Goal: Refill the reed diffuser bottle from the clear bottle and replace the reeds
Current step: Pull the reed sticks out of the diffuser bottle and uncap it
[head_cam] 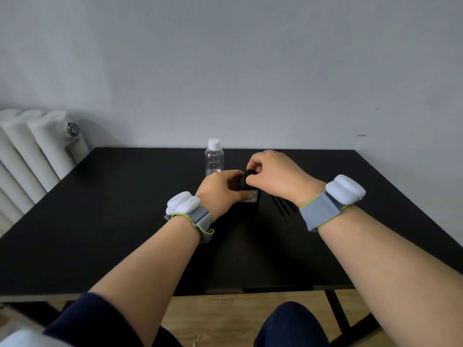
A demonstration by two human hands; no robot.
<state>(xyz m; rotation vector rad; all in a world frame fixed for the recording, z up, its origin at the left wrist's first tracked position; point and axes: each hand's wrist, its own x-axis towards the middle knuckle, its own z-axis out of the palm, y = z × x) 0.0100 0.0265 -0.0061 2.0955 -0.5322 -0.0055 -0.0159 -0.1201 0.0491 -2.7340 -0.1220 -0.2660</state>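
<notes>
Mid-frame, the left hand (220,189) wraps the dark diffuser (250,196) body; the right hand (270,171) pinches its cap. Reeds (281,205) lie just right. Clear bottle (214,159) stands behind, capped, light, likely slippery: grip its waist.

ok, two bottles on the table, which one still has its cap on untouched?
The clear bottle with the white cap, standing alone behind the hands. The dark diffuser bottle is gripped by the left hand while the right hand works its top.
</notes>
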